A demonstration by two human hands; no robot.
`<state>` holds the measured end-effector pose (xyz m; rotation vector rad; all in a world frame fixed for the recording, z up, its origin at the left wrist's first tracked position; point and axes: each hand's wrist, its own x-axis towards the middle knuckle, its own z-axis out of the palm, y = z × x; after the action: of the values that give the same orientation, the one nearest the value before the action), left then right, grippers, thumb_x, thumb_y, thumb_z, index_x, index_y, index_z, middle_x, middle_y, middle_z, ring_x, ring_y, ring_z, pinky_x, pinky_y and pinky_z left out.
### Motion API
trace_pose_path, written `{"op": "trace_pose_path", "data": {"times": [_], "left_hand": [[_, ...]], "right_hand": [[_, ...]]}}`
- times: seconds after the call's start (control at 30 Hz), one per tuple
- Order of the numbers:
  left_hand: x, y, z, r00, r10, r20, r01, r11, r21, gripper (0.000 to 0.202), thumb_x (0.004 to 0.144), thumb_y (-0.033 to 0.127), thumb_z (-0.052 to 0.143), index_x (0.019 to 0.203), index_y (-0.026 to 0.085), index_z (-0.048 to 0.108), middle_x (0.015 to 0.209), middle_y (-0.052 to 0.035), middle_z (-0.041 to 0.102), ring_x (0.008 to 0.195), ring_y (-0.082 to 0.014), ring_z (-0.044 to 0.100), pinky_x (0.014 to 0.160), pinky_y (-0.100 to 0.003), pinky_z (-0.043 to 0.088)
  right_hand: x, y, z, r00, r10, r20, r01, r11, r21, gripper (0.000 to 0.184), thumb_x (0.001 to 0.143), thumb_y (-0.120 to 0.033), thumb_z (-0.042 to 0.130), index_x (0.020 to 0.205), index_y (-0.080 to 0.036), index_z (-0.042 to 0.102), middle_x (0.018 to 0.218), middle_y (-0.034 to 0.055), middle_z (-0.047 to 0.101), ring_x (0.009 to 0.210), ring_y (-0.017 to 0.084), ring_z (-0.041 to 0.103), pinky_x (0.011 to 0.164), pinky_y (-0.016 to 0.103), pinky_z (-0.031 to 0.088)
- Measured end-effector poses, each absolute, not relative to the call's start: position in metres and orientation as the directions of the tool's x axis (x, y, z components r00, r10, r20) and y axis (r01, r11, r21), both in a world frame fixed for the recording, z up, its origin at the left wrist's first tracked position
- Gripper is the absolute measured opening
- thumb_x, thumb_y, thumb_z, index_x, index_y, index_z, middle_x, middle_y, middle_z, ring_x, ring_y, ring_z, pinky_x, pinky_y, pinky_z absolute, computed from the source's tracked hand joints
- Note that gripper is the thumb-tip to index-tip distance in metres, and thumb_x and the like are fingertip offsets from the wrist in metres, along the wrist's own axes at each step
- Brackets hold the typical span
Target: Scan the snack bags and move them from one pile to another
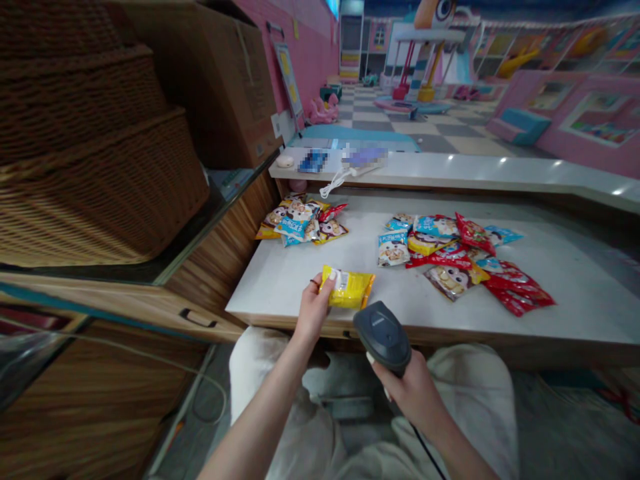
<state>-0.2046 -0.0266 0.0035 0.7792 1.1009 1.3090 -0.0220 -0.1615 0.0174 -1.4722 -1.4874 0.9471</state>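
Yellow packet (349, 293): one, at the bench's (280, 283) near edge; long axis roughly nine to three. Whether its underside rests on the bench I cannot tell.
White printed patch (343, 280): on the packet's upward face, beside my thumb.
Left grip (314, 308): pinching the packet by its nine o'clock end; the nearer of my two.
Right grip (413, 383): wrapped around the handle of a dark scanner (384, 337).
Scanner to packet: nose just beside the packet's near edge, pointing toward eleven; from my right grip the packet lies at eleven o'clock.
Cord (425, 450): black, trailing toward five from my right grip.
Left heap (300, 223): mixed snack packets, eleven o'clock from the yellow one.
Right heap (453, 250): red, blue, yellow and brown packets, two o'clock.
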Motion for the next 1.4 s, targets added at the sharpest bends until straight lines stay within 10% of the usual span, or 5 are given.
{"op": "trace_pose_path", "data": {"times": [0.3,0.6,0.93,1.13,1.4], "left_hand": [[-0.199,-0.023,0.009,-0.135,0.969,-0.208,-0.363,0.147,0.92,0.066,0.068,0.072,0.09,0.103,0.019,0.073,0.092,-0.0067,0.081,0.097,-0.028,0.078,0.083,-0.035,0.062],[-0.125,0.038,0.039,-0.173,0.961,0.217,-0.174,-0.247,0.953,0.041,0.099,0.052,0.064,0.124,0.021,0.073,0.132,-0.0115,0.076,0.128,-0.0289,0.068,0.114,-0.039,0.05],[-0.079,0.087,0.035,0.595,0.717,0.364,0.287,-0.612,0.737,0.068,0.101,0.043,0.062,0.164,0.023,0.046,0.176,-0.0154,0.04,0.165,-0.0332,0.034,0.137,-0.06,0.013],[-0.151,0.095,0.027,0.239,0.826,0.511,0.332,-0.564,0.756,0.054,0.095,0.027,0.067,0.149,0.021,0.063,0.161,-0.0178,0.059,0.155,-0.0332,0.049,0.134,-0.052,0.028],[-0.265,0.145,0.023,-0.206,0.837,0.507,0.598,-0.302,0.742,0.069,0.089,0.011,0.079,0.152,0.006,0.053,0.178,-0.0232,0.029,0.168,-0.0414,0.011,0.136,-0.056,-0.003]], "right_hand": [[-0.013,-0.171,0.006,0.045,0.999,0.009,0.396,-0.009,-0.918,0.034,0.092,-0.052,0.071,0.078,-0.022,0.077,0.057,0.007,0.074,0.073,0.032,0.08,0.065,0.031,0.063],[0.009,-0.186,-0.005,0.15,0.988,-0.039,0.35,-0.09,-0.932,0.053,0.093,-0.071,0.069,0.078,-0.021,0.078,0.045,0.0041,0.063,0.063,0.029,0.076,0.055,0.029,0.06],[0.036,-0.183,-0.052,0.209,0.975,-0.082,0.346,-0.152,-0.926,0.056,0.086,-0.076,0.074,0.065,-0.024,0.07,0.044,0.0021,0.06,0.046,0.024,0.064,0.045,0.03,0.054],[0.065,-0.182,-0.059,0.119,0.988,-0.095,0.43,-0.138,-0.892,0.033,0.08,-0.056,0.079,0.071,-0.024,0.076,0.065,0.0072,0.076,0.073,0.032,0.078,0.066,0.035,0.065],[0.064,-0.183,-0.063,0.051,0.985,-0.162,0.458,-0.167,-0.873,0.03,0.078,-0.049,0.074,0.086,-0.021,0.084,0.082,0.0095,0.085,0.079,0.033,0.08,0.075,0.038,0.066]]}}
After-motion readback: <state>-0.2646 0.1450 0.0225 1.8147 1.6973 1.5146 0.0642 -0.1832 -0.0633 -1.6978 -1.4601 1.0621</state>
